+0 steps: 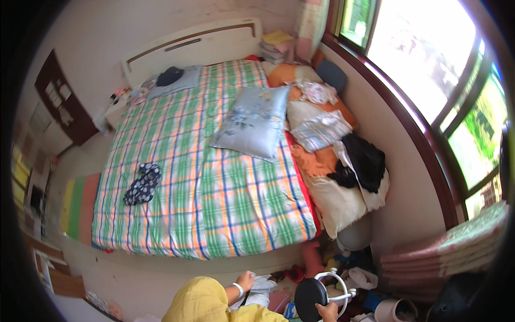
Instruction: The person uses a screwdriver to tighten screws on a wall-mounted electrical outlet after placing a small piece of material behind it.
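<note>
Stool (311,299) in hand, beside bed's (236,225) foot.
Right hand (328,311) clasps seat edge; left hand (245,280) curled at white cloth (261,290), hold unclear. Shifting likely needs steady grip.

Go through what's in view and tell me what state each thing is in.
Round stool: tipped, white legs exposed, gripped at the seat by the right hand
Left hand: fingers curled, beside white cloth; grip unclear
Plaid bedspread: spread out, slightly wrinkled
Blue pillow: lying askew
Polka-dot cloth: crumpled
Black clothing: heaped
Near curtain: bunched in folds
</note>
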Demonstrator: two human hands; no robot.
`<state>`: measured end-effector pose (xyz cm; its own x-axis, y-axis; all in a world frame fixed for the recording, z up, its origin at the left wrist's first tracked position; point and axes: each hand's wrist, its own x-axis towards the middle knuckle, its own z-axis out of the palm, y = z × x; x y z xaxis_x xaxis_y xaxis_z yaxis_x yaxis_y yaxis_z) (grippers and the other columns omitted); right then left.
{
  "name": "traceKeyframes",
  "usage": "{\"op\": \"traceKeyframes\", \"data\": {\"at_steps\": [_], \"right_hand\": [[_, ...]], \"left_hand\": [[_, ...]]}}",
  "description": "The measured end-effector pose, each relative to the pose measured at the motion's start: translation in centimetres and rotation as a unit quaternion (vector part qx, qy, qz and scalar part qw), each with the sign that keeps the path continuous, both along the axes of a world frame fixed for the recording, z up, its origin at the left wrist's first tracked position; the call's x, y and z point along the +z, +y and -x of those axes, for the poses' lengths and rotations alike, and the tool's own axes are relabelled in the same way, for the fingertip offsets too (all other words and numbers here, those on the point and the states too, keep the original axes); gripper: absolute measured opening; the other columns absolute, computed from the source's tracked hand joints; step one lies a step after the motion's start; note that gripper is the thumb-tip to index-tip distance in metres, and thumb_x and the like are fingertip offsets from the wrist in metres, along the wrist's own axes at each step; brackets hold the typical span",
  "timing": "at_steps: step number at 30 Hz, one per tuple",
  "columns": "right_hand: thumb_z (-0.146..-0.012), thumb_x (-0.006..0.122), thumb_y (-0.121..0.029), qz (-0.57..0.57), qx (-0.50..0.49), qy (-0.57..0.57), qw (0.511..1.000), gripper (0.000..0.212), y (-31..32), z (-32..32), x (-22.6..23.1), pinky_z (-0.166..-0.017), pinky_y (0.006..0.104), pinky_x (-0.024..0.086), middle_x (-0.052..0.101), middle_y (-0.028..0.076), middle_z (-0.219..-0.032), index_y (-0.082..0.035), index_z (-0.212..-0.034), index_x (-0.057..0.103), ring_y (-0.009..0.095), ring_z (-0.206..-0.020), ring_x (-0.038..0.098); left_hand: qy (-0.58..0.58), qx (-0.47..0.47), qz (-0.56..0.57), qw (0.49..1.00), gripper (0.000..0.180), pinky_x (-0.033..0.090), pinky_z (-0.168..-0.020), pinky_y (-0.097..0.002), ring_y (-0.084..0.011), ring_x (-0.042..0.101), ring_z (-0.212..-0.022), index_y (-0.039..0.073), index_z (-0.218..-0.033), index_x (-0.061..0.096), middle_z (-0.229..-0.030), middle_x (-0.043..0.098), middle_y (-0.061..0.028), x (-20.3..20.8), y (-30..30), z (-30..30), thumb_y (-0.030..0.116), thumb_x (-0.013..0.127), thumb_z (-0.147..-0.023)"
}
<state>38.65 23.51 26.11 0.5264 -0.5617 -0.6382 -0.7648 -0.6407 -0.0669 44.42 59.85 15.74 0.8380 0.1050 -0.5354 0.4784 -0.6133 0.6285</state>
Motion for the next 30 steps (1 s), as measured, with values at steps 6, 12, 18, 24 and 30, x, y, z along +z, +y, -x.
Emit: {"op": "traceKeyframes", "data": {"at_steps": [6, 12, 18, 24, 30], "right_hand": [[-0.059, 0.078, -0.050, -0.042, 0.219, -0.055, 0.973, 0.056, 6.8, -2.2, 0.9, -0.080, 0.0418, 0.051, 0.068, 0.018, -0.088, -0.003, -0.088, 0.069, 0.032, -0.087, 0.066], [-0.059, 0.079, -0.048, -0.055, 0.281, -0.100, 0.953, 0.057, 15.3, 1.8, 2.9, -0.075, 0.0424, 0.051, 0.067, 0.020, -0.082, -0.001, -0.088, 0.068, 0.034, -0.081, 0.066], [-0.060, 0.080, -0.039, -0.133, 0.203, -0.148, 0.959, 0.047, 17.0, 4.3, -0.2, -0.061, 0.0394, 0.052, 0.067, 0.018, -0.070, 0.003, -0.077, 0.068, 0.027, -0.063, 0.067], [-0.059, 0.080, -0.039, -0.174, 0.225, -0.207, 0.936, 0.048, 23.0, -0.2, 1.5, -0.058, 0.0411, 0.051, 0.065, 0.018, -0.063, 0.005, -0.070, 0.066, 0.029, -0.060, 0.066], [-0.058, 0.080, -0.042, -0.104, 0.382, -0.197, 0.897, 0.051, 39.3, -5.6, 7.1, -0.062, 0.0432, 0.051, 0.066, 0.020, -0.071, 0.005, -0.075, 0.067, 0.032, -0.067, 0.066]], "left_hand": [[0.073, 0.134, -0.092, 0.984, 0.030, 0.049, -0.083, -0.0453, -0.0389, 0.063, -0.091, 0.001, -0.096, 0.064, -0.094, 0.065, -0.0238, -0.4, 9.9, 3.4, 0.023, 0.055, -0.077], [0.088, 0.206, -0.015, 0.975, 0.028, 0.049, -0.081, -0.0425, -0.0363, 0.063, -0.090, 0.002, -0.092, 0.065, -0.094, 0.065, -0.0230, 2.7, 16.5, 7.7, 0.025, 0.057, -0.080], [-0.005, 0.364, -0.059, 0.930, 0.021, 0.050, -0.069, -0.0393, -0.0269, 0.065, -0.071, 0.003, -0.078, 0.063, -0.074, 0.066, -0.0138, 0.7, 24.6, 16.5, 0.025, 0.066, -0.079], [-0.047, 0.490, -0.081, 0.867, 0.031, 0.048, -0.065, -0.0431, -0.0340, 0.063, -0.071, 0.001, -0.077, 0.061, -0.073, 0.064, -0.0177, 2.9, 32.3, 25.8, 0.031, 0.061, -0.083], [-0.006, 0.623, -0.026, 0.781, 0.032, 0.050, -0.067, -0.0416, -0.0330, 0.063, -0.070, 0.000, -0.084, 0.063, -0.073, 0.065, -0.0155, 5.9, 41.0, 32.7, 0.032, 0.059, -0.083]]}}
